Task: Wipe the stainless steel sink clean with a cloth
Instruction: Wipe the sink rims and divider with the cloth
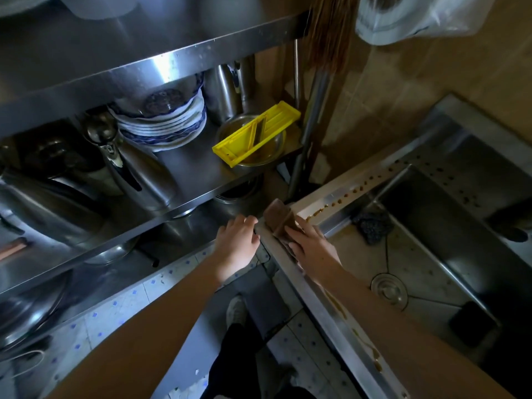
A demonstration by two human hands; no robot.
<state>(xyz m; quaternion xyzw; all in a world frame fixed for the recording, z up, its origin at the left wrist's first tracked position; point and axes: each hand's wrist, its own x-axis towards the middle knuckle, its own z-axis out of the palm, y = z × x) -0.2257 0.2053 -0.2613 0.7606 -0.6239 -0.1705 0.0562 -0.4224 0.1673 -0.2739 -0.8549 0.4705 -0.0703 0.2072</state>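
The stainless steel sink [325,309] fills the lower right, its rim running diagonally. Brown drips dot the far rim [359,189] and streak the near rim. My right hand [312,246] presses a brown cloth [277,216] flat onto the rim's near left corner. Just left of that corner, my left hand [237,243] rests with curled fingers against the sink's outer edge, holding nothing that I can see. The basin floor shows a round drain [388,289].
A dark scouring pad [372,226] lies in the basin's far corner. A steel shelf rack [172,220] at left holds kettles, stacked plates [169,125] and a yellow slicer [256,133] on a bowl. A broom handle [308,133] leans between rack and sink.
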